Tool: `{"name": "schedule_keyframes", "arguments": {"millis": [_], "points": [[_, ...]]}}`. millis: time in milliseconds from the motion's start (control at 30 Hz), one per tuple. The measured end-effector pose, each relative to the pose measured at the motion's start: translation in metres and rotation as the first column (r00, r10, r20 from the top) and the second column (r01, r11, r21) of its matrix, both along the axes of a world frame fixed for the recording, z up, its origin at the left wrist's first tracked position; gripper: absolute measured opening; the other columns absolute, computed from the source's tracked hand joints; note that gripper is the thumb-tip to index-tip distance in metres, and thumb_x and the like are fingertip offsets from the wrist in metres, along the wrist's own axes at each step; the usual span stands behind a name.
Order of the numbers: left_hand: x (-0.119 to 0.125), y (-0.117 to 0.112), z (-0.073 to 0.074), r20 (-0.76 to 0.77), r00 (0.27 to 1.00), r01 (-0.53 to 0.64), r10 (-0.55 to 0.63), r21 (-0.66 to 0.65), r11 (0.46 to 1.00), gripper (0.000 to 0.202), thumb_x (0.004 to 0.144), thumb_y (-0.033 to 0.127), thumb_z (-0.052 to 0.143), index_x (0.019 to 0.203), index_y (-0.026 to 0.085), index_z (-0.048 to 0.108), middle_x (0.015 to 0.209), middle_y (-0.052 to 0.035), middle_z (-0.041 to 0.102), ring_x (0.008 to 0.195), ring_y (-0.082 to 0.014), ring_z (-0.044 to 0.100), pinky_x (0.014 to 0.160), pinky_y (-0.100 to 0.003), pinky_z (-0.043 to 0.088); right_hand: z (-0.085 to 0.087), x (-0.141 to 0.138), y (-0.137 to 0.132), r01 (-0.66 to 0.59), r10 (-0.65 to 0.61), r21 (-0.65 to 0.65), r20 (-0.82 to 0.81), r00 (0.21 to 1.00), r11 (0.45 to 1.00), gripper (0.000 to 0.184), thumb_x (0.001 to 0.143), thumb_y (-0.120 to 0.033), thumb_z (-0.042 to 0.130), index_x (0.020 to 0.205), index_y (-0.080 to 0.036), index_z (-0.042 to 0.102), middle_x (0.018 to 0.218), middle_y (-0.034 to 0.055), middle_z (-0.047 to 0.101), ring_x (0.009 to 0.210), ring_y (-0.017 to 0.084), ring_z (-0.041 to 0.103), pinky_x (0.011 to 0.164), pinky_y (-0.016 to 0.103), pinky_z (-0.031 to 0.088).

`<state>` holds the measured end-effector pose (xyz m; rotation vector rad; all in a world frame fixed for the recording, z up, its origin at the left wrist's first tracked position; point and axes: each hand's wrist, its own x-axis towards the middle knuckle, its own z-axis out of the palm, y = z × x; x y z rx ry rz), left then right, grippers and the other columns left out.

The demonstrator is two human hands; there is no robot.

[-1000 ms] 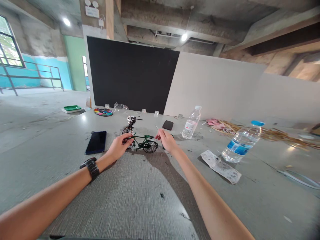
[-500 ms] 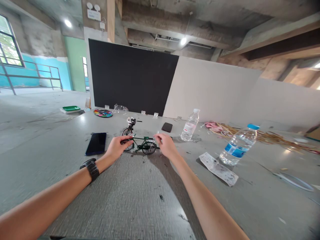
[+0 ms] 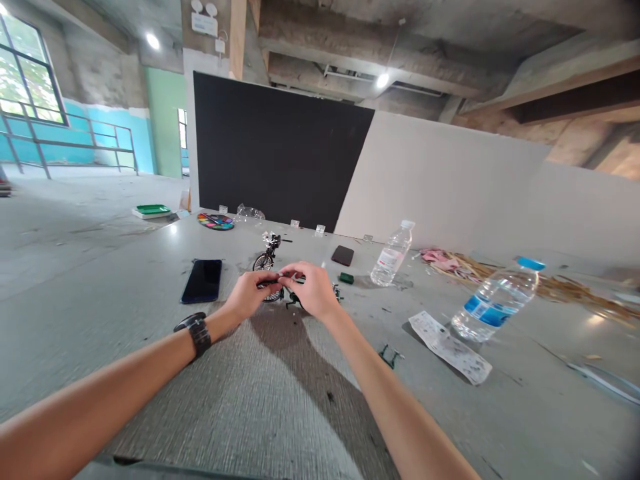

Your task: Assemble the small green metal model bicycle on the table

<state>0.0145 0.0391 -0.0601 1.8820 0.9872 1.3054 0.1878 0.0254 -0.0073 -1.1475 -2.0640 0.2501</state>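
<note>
A miniature green bicycle (image 3: 271,293) stands on the grey table, its rear half mostly hidden behind my right hand. My left hand (image 3: 249,292) is closed at the bicycle's front end, thumb and fingers pinching just above the front wheel. From the other side, my right hand (image 3: 311,291) pinches a small part at the same spot, and the fingertips of both hands meet. What exactly lies between them is too small to make out. Just behind stands another small wheel (image 3: 263,263) with a silvery handlebar (image 3: 271,239).
A phone (image 3: 201,281) lies left of my hands. A green block (image 3: 346,277), a dark flat case (image 3: 343,255) and a small green part (image 3: 389,357) lie to the right. Beyond are a clear bottle (image 3: 393,257), a blue-capped bottle (image 3: 495,303) and a printed paper strip (image 3: 450,347).
My right hand has moved left from the bicycle's rear to its front, meeting my left hand. The green block and the small green part now show. The view has shifted slightly.
</note>
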Motion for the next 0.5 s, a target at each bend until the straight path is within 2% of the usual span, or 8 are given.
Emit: {"name": "schedule_keyframes", "arguments": {"millis": [133,367,433,500], "points": [[0.0007,-0.0006,0.0020,-0.010,1.000,-0.011,0.011,0.000,1.000,0.021,0.083,0.031,0.064,0.094,0.017,0.075,0.094,-0.0034,0.077,0.089,-0.0230,0.069,0.080,-0.030,0.051,0.0030,0.0028,-0.0010,-0.023,0.022,-0.026,-0.040,0.999,0.999,0.012,0.084,-0.026,0.070,0.095,-0.025,0.076,0.091,0.0025,0.075,0.083,0.019,0.066,0.075,0.031,0.048],[0.0014,-0.0003,-0.0009,-0.007,1.000,-0.021,0.021,0.012,1.000,0.019,0.082,0.027,0.066,0.096,0.017,0.074,0.097,-0.0054,0.077,0.090,-0.0227,0.070,0.083,-0.032,0.052,0.0039,0.0046,-0.0011,-0.057,0.053,-0.077,-0.044,0.998,0.995,0.012,0.088,-0.027,0.064,0.092,-0.024,0.075,0.086,0.0027,0.075,0.079,0.018,0.067,0.075,0.032,0.050],[0.0016,-0.0003,-0.0015,-0.009,1.000,-0.026,0.026,0.014,1.000,0.019,0.083,0.028,0.066,0.097,0.017,0.074,0.098,-0.0064,0.077,0.091,-0.0228,0.070,0.084,-0.033,0.053,0.0050,0.0059,-0.0012,-0.049,0.044,-0.087,-0.058,0.997,0.995,0.012,0.086,-0.028,0.067,0.096,-0.024,0.073,0.086,0.0030,0.075,0.081,0.019,0.067,0.076,0.033,0.050],[0.0017,-0.0004,-0.0018,0.010,1.000,-0.024,0.024,0.017,1.000,0.021,0.084,0.028,0.067,0.100,0.017,0.072,0.101,-0.0073,0.077,0.093,-0.0228,0.071,0.086,-0.034,0.054,0.0080,0.0107,-0.0020,-0.049,0.042,-0.100,-0.065,0.997,0.994,0.021,0.084,-0.032,0.071,0.103,-0.024,0.071,0.090,0.0036,0.075,0.087,0.020,0.068,0.079,0.035,0.050]]}}
